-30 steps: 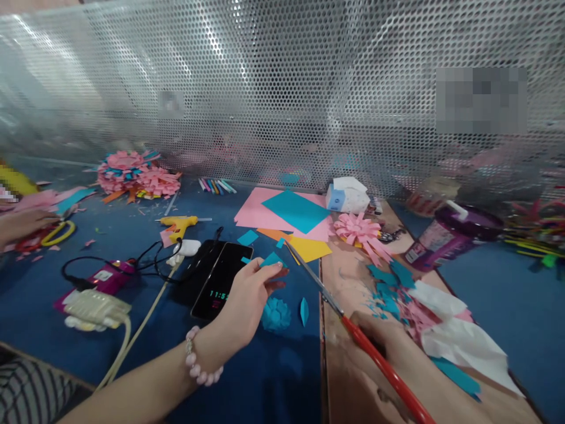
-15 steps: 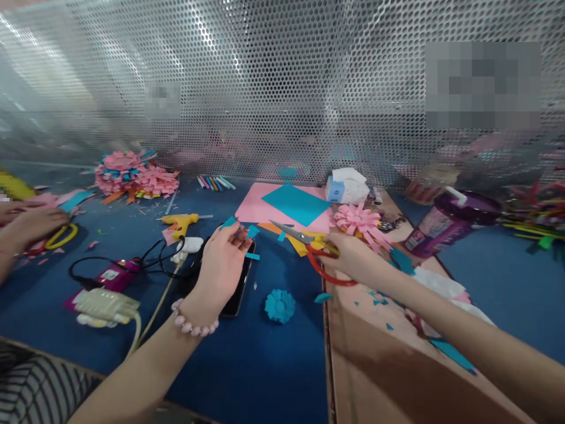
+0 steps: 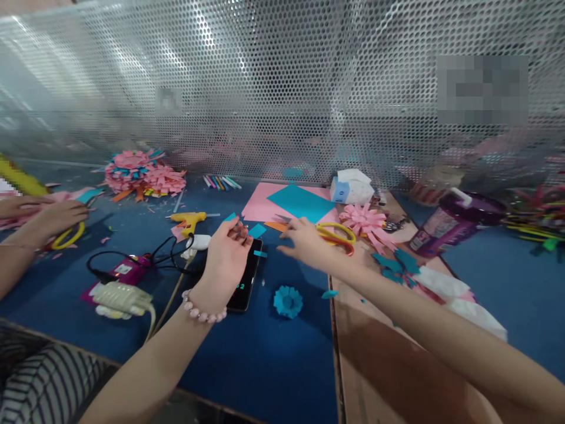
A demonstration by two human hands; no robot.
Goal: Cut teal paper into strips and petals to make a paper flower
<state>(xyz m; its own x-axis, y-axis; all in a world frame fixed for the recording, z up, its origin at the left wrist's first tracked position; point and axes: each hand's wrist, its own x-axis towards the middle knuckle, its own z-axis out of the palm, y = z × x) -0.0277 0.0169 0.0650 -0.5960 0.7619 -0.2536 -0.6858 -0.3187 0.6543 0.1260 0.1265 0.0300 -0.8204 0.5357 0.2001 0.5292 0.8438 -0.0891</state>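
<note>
perforated metal screen [image 3: 282, 88] stands behind a blue counter [image 3: 282, 365] full of craft things. at the far left another person's hand [image 3: 57, 215] rests beside a yellow scissor handle [image 3: 66, 237], and far behind it lie pink paper flowers [image 3: 143, 176]. nearer, a white power strip [image 3: 121, 297] and a yellow glue gun [image 3: 189, 219] lie on the counter. the left hand [image 3: 227, 254] is over a black phone [image 3: 245, 282]; its fingers [image 3: 238, 229] are bent together on a small teal paper piece [image 3: 230, 217], held above the far end of the phone. a teal paper flower [image 3: 288, 301] lies near, between both arms. the right hand [image 3: 304, 242] hovers just right of the phone, fingers spread apart, holding nothing. just right of it the red scissors [image 3: 338, 234] lie flat, near a pink flower [image 3: 366, 221]. far behind is a pink sheet [image 3: 260, 206] with a teal square [image 3: 300, 202] on it, and a purple cup [image 3: 454, 227] is at the right.
</note>
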